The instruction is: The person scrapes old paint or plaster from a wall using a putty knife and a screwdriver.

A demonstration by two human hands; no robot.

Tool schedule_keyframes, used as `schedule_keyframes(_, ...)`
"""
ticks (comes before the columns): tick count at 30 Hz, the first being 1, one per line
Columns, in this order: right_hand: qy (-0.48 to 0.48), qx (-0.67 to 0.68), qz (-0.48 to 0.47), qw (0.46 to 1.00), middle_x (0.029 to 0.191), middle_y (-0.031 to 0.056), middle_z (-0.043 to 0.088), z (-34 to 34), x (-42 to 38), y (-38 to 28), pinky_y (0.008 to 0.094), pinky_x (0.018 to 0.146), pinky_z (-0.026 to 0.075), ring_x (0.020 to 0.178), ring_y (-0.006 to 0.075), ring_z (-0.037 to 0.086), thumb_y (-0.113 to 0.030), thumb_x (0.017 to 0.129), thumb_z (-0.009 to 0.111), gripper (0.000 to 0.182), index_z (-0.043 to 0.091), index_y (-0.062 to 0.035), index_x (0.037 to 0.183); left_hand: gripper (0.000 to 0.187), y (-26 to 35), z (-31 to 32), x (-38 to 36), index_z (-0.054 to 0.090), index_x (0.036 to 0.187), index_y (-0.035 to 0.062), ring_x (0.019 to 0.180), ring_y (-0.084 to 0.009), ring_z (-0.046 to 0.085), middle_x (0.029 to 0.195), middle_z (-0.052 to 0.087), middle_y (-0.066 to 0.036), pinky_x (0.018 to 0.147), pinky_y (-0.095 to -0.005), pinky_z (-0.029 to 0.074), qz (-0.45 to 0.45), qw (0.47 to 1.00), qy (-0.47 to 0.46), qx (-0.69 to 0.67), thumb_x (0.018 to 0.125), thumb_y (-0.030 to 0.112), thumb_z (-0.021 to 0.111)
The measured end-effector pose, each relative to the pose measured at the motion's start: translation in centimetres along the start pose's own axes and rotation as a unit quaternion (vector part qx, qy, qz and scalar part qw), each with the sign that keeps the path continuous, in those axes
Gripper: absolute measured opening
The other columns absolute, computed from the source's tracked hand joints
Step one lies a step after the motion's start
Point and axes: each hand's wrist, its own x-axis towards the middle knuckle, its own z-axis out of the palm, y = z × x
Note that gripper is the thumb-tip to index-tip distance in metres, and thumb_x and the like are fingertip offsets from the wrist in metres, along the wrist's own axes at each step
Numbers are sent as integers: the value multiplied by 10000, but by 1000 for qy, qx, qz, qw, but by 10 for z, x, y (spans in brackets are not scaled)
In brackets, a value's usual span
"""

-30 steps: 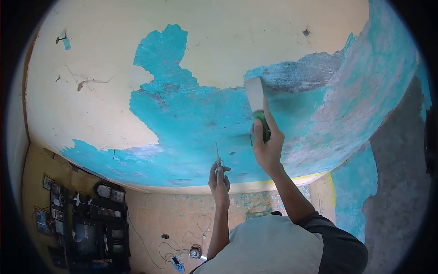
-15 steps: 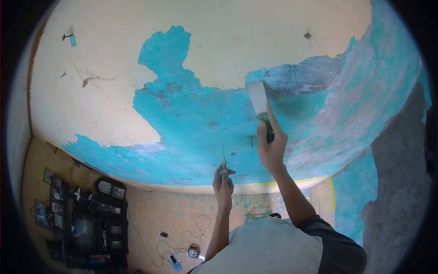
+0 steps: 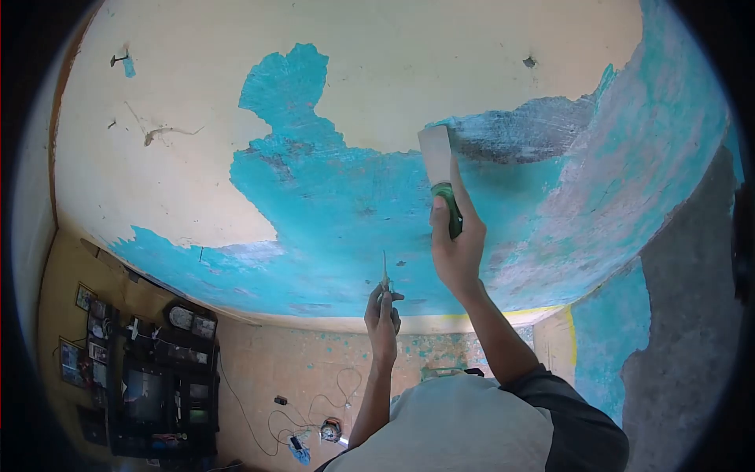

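Observation:
My right hand [image 3: 460, 248] is wrapped round the green handle of a paint scraper [image 3: 436, 157], its index finger stretched along the blade. The blade's wide edge is at the border of the cream paint [image 3: 377, 86] and the turquoise layer [image 3: 338, 204] on the wall. Lower down, my left hand [image 3: 383, 322] is closed round a thin screwdriver-like tool [image 3: 384, 271] that points up. Right of the blade lies a scraped grey-blue patch [image 3: 519, 130].
A nail [image 3: 119, 60] and another nail [image 3: 200, 254] stick out of the wall. Paint flakes [image 3: 338, 346] are scattered over the floor, where cables [image 3: 275, 429] trail by a round device [image 3: 331, 429]. A dark cabinet [image 3: 161, 385] with a television stands at lower left.
My right hand and the scraper have moved a little to the left and up along the paint edge. My left hand has stayed nearly in place.

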Motion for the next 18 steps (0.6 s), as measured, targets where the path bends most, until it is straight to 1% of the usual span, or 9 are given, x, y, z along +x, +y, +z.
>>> schedule_keyframes(3, 8, 15, 17, 1000, 731, 17, 555, -1, -12, 6, 238, 537, 367, 610, 52, 451, -60, 1059, 527, 528, 422, -37, 1576, 344, -3, 3, 1, 570, 1375, 25, 525, 5, 340, 961, 682, -29, 423, -181, 268, -1, 1000, -4, -4, 1102, 228, 517)
schedule_keyframes(5, 33, -5, -12, 999, 719, 11, 532, -2, -22, 21, 242, 536, 359, 614, 51, 425, -48, 1053, 533, 532, 429, -47, 1575, 345, -2, 3, 4, 570, 1379, 27, 523, 3, 340, 963, 681, -27, 423, -181, 268, 4, 1000, -5, -11, 1103, 226, 514)
schedule_keyframes(8, 14, -25, -29, 999, 722, 10, 529, -8, 3, 10, 236, 540, 360, 619, 50, 415, -49, 1054, 534, 531, 431, -50, 1575, 337, -4, 8, 4, 571, 1377, 31, 522, 4, 337, 968, 680, -25, 424, -183, 267, 0, 1000, -1, 2, 1105, 220, 510)
schedule_keyframes(10, 2, 3, -11, 1000, 727, 10, 536, -10, 9, -1, 234, 544, 369, 624, 50, 432, -55, 1055, 540, 537, 426, -56, 1579, 334, -6, 7, 4, 573, 1372, 33, 519, 4, 335, 966, 681, -27, 417, -191, 263, 1, 1000, -10, -7, 1104, 224, 513)
schedule_keyframes(13, 1, -21, -2, 1000, 726, 12, 542, -11, 3, -1, 231, 547, 373, 627, 50, 444, -55, 1053, 544, 537, 427, -54, 1578, 332, -2, 9, 5, 576, 1364, 29, 517, 4, 333, 963, 680, -29, 414, -194, 261, -6, 1000, -5, -4, 1105, 227, 511)
schedule_keyframes(16, 9, -34, -23, 999, 728, 20, 557, -9, -12, 15, 233, 544, 373, 622, 48, 451, -62, 1056, 539, 535, 423, -41, 1577, 334, -5, 7, 6, 574, 1364, 26, 516, 5, 334, 962, 680, -28, 415, -193, 263, 2, 1000, -7, -5, 1105, 227, 512)
schedule_keyframes(18, 5, -43, -7, 999, 732, 29, 570, -7, -15, 14, 236, 539, 377, 611, 47, 458, -75, 1060, 534, 532, 419, -39, 1578, 335, -7, 4, 8, 572, 1366, 25, 516, 5, 336, 962, 680, -28, 416, -193, 264, 6, 1000, -9, -5, 1104, 225, 513)
